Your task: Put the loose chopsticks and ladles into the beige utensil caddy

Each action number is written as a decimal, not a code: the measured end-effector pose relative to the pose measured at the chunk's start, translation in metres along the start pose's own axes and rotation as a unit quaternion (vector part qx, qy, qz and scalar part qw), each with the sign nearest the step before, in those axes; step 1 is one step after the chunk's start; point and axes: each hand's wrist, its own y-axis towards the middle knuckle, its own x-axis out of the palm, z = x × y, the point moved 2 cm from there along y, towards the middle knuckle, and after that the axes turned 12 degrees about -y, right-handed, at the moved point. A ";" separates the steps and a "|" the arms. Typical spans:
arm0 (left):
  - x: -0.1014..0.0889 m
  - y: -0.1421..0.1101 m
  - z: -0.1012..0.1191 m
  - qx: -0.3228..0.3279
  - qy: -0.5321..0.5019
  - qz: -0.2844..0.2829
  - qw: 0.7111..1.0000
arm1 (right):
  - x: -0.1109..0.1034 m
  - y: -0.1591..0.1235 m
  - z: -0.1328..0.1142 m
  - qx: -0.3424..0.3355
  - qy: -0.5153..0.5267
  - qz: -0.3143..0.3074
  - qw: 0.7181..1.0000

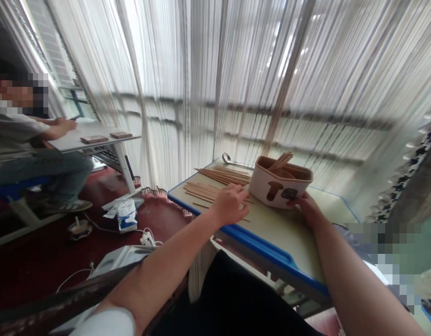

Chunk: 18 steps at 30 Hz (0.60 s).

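Thin wooden chopsticks (201, 190) lie in loose rows on the left part of the small desk (271, 228). My left hand (232, 205) rests over their near ends with its fingers curled down. What the fingertips pinch, if anything, is hidden. To the right of it stands a white chopstick holder (264, 193) with a brown rim and a T-shaped cutout. A bundle of chopsticks (283, 159) leans inside it, tilted to the right. My right hand (306, 207) grips the holder's lower right side, fingers partly hidden.
Behind the holder a metal ladle (226, 159) lies along the desk's back edge. Sheer curtains (187, 70) hang close behind. On the left a person (16, 126) sits at another table (75, 140). A power strip (147, 238), cables and a cup (79, 227) are on the floor.
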 end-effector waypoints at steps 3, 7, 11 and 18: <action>0.000 -0.032 -0.005 -0.044 0.020 -0.015 0.999 | -0.001 0.001 0.001 0.000 -0.001 0.009 1.000; 0.006 -0.040 -0.010 -0.075 0.018 -0.019 0.997 | -0.001 0.002 0.002 0.002 0.002 -0.001 1.000; 0.012 -0.035 -0.015 -0.098 0.016 -0.047 0.994 | -0.001 -0.001 -0.001 0.000 0.010 -0.009 1.000; 0.011 -0.034 -0.019 -0.116 0.005 -0.078 0.990 | 0.000 -0.006 -0.004 0.004 0.012 -0.004 1.000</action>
